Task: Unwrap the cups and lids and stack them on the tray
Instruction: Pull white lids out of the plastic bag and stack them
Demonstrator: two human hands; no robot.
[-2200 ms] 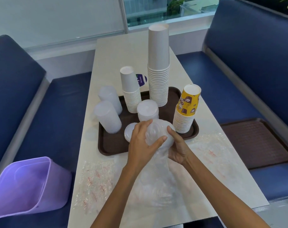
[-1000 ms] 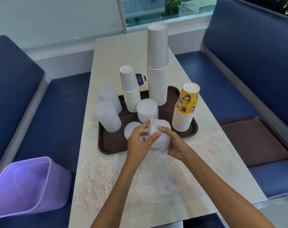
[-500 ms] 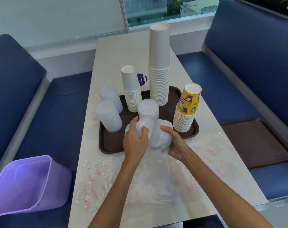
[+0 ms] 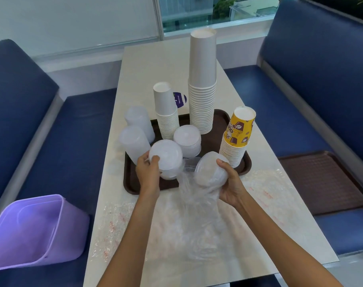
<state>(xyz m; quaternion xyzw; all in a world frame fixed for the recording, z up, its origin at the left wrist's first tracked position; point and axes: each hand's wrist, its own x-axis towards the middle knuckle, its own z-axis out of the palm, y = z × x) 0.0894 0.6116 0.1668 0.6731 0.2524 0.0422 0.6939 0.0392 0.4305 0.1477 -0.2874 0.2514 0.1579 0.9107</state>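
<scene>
Over brown tray (image 4: 134,183), gripping round translucent lid stack (image 4: 166,156) in left hand (image 4: 147,172), second stack (image 4: 209,170) trailing crinkly clear wrap (image 4: 197,206) in right hand (image 4: 232,183).

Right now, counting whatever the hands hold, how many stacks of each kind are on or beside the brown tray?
White paper cup stacks: 2
Yellow printed paper cup stack: 1
Tall frosted plastic stacks: 2
Short clear plastic lid stacks: 3, one each in left hand and right hand
Total: 8
</scene>
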